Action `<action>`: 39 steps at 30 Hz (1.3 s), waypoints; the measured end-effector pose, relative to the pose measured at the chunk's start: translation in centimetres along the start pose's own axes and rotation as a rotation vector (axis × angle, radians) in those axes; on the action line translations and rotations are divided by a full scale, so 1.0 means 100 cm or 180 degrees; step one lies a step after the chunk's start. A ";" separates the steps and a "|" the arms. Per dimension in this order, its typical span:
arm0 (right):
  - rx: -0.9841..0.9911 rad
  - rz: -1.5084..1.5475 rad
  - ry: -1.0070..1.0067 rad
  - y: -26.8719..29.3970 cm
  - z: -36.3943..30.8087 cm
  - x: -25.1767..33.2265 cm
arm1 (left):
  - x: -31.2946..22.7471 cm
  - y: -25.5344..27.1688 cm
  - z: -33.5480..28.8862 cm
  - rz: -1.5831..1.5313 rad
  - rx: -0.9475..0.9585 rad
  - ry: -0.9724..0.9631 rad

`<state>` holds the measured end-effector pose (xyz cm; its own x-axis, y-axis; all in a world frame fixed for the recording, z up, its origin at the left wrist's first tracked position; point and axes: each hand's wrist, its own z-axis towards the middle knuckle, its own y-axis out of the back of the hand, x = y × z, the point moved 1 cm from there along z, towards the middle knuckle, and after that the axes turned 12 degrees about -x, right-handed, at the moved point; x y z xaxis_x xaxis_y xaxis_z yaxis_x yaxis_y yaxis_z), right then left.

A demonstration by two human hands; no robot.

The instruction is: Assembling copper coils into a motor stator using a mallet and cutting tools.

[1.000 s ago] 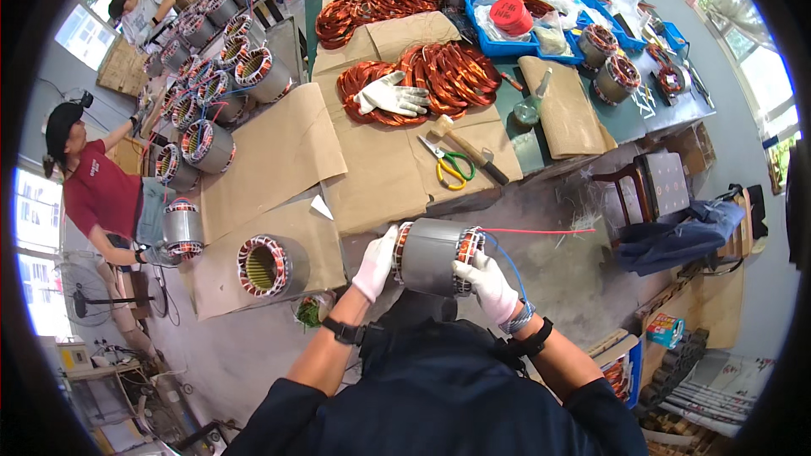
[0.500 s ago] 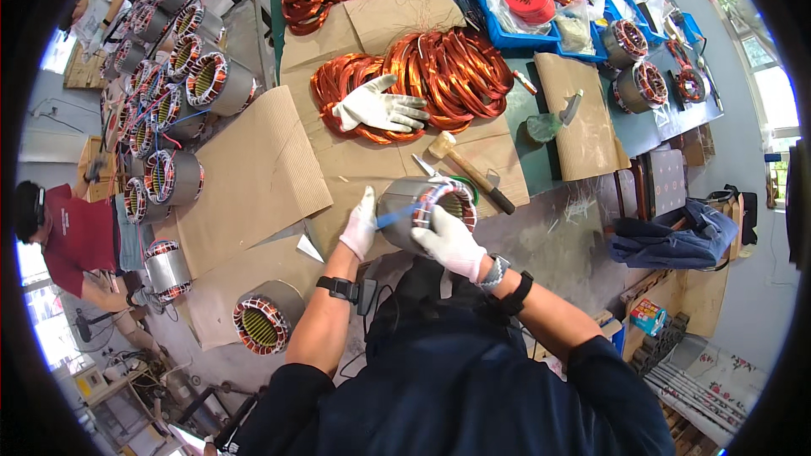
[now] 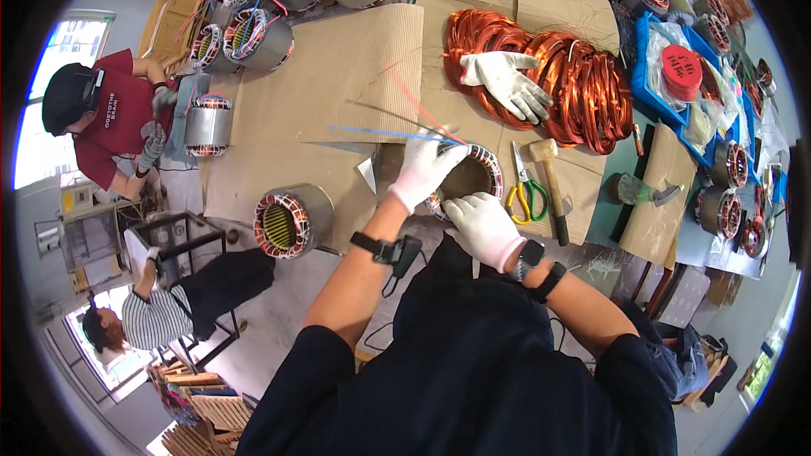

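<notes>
A motor stator (image 3: 487, 162) with a white-laced, copper-coloured winding rim stands in front of me, its round opening facing up. My left hand (image 3: 425, 171), in a white glove, is closed on the stator's left rim. Blue, red and black lead wires (image 3: 397, 133) fan out leftward past its fingers; whether they are pinched is unclear. My right hand (image 3: 484, 226), also gloved, grips the near rim with curled fingers. Just right of the stator lie scissors (image 3: 521, 171) with yellow and green handles and a mallet (image 3: 553, 194) with a dark grip.
Copper wire coils (image 3: 583, 89) with a loose white glove (image 3: 507, 84) lie beyond. Another stator (image 3: 291, 219) rests on its side at left. Corrugated cardboard (image 3: 329, 76) covers the bench. Blue trays (image 3: 650, 76) stand right. Two people (image 3: 110, 118) are at left.
The stator has tipped from its side so its opening faces up. My left hand has come onto its rim, and the lead wires now spread leftward. My view has swung left.
</notes>
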<state>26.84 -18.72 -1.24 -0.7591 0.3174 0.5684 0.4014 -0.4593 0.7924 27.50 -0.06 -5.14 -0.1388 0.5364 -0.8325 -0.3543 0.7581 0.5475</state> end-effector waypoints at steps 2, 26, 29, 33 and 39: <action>-0.0483 0.0388 0.0227 0.018 -0.010 0.002 | -0.014 -0.008 0.006 0.0248 -0.0375 -0.0450; -0.0279 0.0975 -0.0983 0.081 -0.136 -0.082 | -0.126 0.062 -0.010 -0.0107 -0.1496 0.0214; -0.0209 0.0981 -0.1016 0.084 -0.139 -0.084 | -0.127 0.061 -0.012 0.0170 -0.1482 0.0329; -0.0211 0.0920 -0.1025 0.081 -0.147 -0.090 | -0.127 0.053 -0.013 -0.0035 -0.1713 0.0325; -0.0058 0.0886 -0.1030 0.070 -0.142 -0.092 | -0.127 0.066 -0.026 0.0329 -0.1736 0.0546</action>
<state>29.35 -36.67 -4.09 -0.4219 0.4218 0.8025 0.5568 -0.5780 0.5965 24.56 -2.85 8.82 -0.3297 0.4952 -0.8038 -0.7498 0.3799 0.5417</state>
